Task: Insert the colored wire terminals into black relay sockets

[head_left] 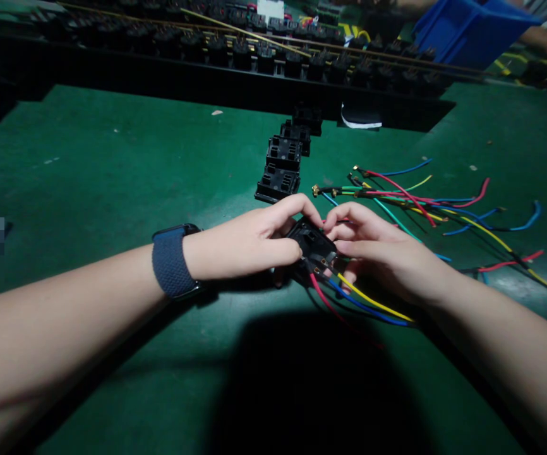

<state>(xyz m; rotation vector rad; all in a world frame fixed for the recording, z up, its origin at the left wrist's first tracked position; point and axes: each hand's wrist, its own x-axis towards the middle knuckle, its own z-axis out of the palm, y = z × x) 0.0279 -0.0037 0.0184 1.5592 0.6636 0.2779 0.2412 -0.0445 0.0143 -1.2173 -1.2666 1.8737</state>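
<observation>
Left hand (pixel 249 243) curled from the left side round small black plastic connector housing (pixel 312 243); thumb and forefinger closed on its near-left edge, gripping it off the green-matted bench (pixel 112 177), presumably to steady it. Right hand (pixel 378 249) closed in from the right, fingertips (pixel 333 221) pinched at the housing's far edge, palm covering part of it; exact contact under the palm hidden. Housing thus between both sets of fingers, open face tilted up toward the camera, probably so the cavities stay visible.

Trailing from the housing toward the body, under the right fingers: red, blue and yellow insulated wires (pixel 363 303), metal terminals at the housing end.

Beyond the right fingers, just past them: loose bundle of coloured terminal-tipped wires (pixel 420 202), fanned out, tips nearest the fingers, likely for easy picking.

Ahead of both sets of fingers: row of empty black housings (pixel 285 164) lined up away from the hands.

Left wrist: dark blue woven watch band (pixel 172 260).

Far off: long black fixture rack (pixel 254 60); blue plastic bin (pixel 467 25) at far right.
</observation>
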